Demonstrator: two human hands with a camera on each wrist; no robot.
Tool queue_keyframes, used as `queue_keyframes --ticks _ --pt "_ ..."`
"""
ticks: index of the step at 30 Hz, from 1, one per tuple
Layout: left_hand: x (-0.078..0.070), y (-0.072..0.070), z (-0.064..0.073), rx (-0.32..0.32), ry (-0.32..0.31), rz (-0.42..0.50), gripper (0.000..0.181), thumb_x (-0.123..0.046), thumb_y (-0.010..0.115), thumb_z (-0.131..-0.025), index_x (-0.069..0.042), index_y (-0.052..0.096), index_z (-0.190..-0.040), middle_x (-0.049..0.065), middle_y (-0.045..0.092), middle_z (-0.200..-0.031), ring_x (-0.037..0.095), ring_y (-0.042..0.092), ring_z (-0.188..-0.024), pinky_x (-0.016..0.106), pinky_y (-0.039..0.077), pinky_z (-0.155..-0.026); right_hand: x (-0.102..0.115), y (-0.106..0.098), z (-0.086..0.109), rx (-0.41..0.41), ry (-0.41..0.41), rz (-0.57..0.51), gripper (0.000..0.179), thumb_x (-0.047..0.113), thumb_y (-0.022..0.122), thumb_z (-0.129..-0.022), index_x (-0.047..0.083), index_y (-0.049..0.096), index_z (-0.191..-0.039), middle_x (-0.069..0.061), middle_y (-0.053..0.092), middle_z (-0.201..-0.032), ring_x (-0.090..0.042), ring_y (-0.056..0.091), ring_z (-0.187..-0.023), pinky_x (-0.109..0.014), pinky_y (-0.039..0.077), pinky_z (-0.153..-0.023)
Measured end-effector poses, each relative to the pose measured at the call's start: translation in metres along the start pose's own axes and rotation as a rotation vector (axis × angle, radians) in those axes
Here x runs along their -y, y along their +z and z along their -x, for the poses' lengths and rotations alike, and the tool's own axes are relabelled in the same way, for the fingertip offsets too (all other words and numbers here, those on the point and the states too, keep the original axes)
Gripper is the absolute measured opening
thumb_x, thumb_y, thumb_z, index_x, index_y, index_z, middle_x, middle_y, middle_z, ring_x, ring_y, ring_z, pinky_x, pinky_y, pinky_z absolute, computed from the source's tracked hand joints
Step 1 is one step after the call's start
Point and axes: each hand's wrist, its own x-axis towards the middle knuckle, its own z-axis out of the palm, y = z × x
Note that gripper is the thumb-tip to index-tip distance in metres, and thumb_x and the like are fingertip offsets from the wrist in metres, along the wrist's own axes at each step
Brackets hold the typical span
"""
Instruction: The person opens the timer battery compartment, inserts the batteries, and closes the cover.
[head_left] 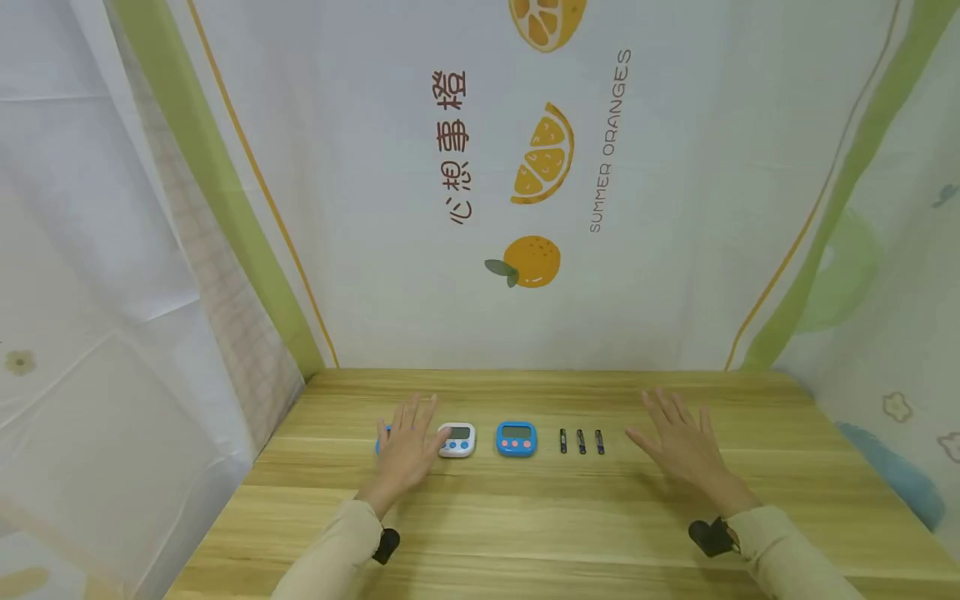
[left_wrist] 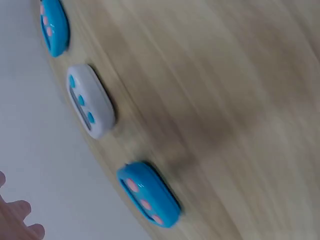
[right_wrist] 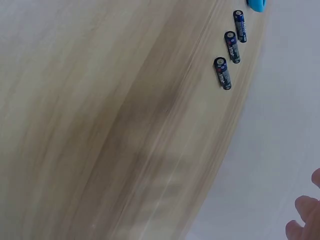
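Fingers spread, my left hand (head_left: 406, 450) hovers over the left part of the table. It partly covers a blue timer (head_left: 383, 440) in the head view; the left wrist view shows that blue timer (left_wrist: 149, 195) with pink buttons. Right beside the hand lies a white timer (head_left: 457, 440) with blue buttons, and further right a second blue timer (head_left: 517, 439). Three small dark batteries (head_left: 581, 442) lie in a row to the right of the timers. My right hand (head_left: 684, 446), fingers spread too, is held above the table to the right of the batteries and holds nothing.
The wooden table (head_left: 525, 525) ends at a white curtain (head_left: 390, 292) printed with oranges at the back. More pale cloth (head_left: 90, 333) hangs at the left side, and patterned cloth (head_left: 892, 350) at the right. Each wrist wears a black strap device (head_left: 711, 537).
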Motion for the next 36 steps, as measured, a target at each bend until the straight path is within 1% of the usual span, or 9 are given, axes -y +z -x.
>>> queue_keyframes --ticks 6,9,14,17,19,22,29,31,36 --pt "0.020 -0.009 0.008 -0.104 0.038 0.003 0.056 -0.036 0.046 -0.091 -0.009 0.030 -0.138 0.022 0.020 -0.142 0.044 0.014 -0.127 0.069 0.001 -0.095 0.007 0.000 -0.008 -0.019 -0.014 -0.014 0.074 0.049 0.046 -0.087 0.000 0.024 -0.138 -0.025 0.020 -0.140 -0.044 0.015 -0.126 -0.068 0.001 -0.094" --pt "0.028 -0.015 0.010 -0.148 0.046 -0.004 0.056 -0.033 0.049 -0.090 -0.008 0.032 -0.137 0.023 0.023 -0.140 0.045 0.017 -0.126 0.069 0.003 -0.094 0.013 0.000 -0.016 -0.056 -0.038 -0.023 0.073 0.048 0.047 -0.087 -0.001 0.027 -0.137 -0.025 0.025 -0.138 -0.043 0.019 -0.125 -0.069 0.006 -0.094" --pt "0.040 -0.024 0.012 -0.211 0.064 -0.023 0.056 -0.030 0.055 -0.088 -0.005 0.036 -0.135 0.024 0.027 -0.138 0.044 0.023 -0.124 0.069 0.010 -0.094 0.028 -0.001 -0.029 -0.105 -0.089 -0.063 0.070 0.045 0.051 -0.086 -0.003 0.032 -0.134 -0.024 0.031 -0.136 -0.042 0.026 -0.123 -0.066 0.012 -0.095" --pt "0.046 -0.029 0.014 -0.227 0.068 -0.018 0.057 -0.030 0.055 -0.088 -0.005 0.035 -0.135 0.024 0.027 -0.138 0.043 0.023 -0.124 0.065 0.014 -0.096 0.040 -0.003 -0.037 -0.100 -0.107 -0.105 0.069 0.044 0.051 -0.086 -0.002 0.032 -0.134 -0.022 0.032 -0.136 -0.040 0.027 -0.123 -0.063 0.015 -0.097" --pt "0.050 -0.032 0.015 -0.239 0.065 0.005 0.058 -0.030 0.056 -0.087 -0.005 0.036 -0.135 0.023 0.027 -0.138 0.042 0.023 -0.125 0.063 0.015 -0.098 0.050 -0.006 -0.042 -0.085 -0.113 -0.126 0.069 0.045 0.050 -0.087 -0.001 0.032 -0.134 -0.022 0.032 -0.136 -0.039 0.028 -0.123 -0.060 0.017 -0.098" --pt "0.057 -0.035 0.016 -0.264 0.058 0.017 0.058 -0.030 0.058 -0.086 -0.006 0.037 -0.134 0.022 0.028 -0.138 0.042 0.025 -0.124 0.061 0.019 -0.098 0.066 -0.008 -0.051 -0.066 -0.128 -0.164 0.069 0.046 0.050 -0.087 -0.001 0.033 -0.134 -0.022 0.034 -0.135 -0.039 0.030 -0.123 -0.057 0.021 -0.099" --pt "0.071 -0.042 0.017 -0.347 0.048 0.047 0.057 -0.027 0.065 -0.081 -0.007 0.043 -0.130 0.022 0.038 -0.131 0.042 0.035 -0.117 0.060 0.032 -0.091 0.108 -0.007 -0.076 -0.019 -0.179 -0.251 0.066 0.039 0.055 -0.086 0.000 0.034 -0.134 -0.020 0.035 -0.135 -0.035 0.030 -0.124 -0.050 0.025 -0.102" --pt "0.074 -0.044 0.018 -0.351 0.033 0.054 0.057 -0.028 0.065 -0.081 -0.006 0.044 -0.129 0.023 0.039 -0.130 0.043 0.036 -0.116 0.059 0.033 -0.090 0.121 -0.004 -0.083 -0.004 -0.187 -0.282 0.064 0.037 0.056 -0.086 0.001 0.034 -0.134 -0.019 0.034 -0.136 -0.034 0.030 -0.124 -0.048 0.024 -0.102" --pt "0.079 -0.048 0.019 -0.313 -0.044 0.121 0.057 -0.032 0.060 -0.084 -0.003 0.042 -0.129 0.023 0.037 -0.132 0.043 0.034 -0.118 0.058 0.031 -0.093 0.152 0.007 -0.097 0.018 -0.197 -0.407 0.062 0.033 0.058 -0.085 0.003 0.036 -0.134 -0.014 0.036 -0.136 -0.030 0.031 -0.124 -0.045 0.026 -0.102"
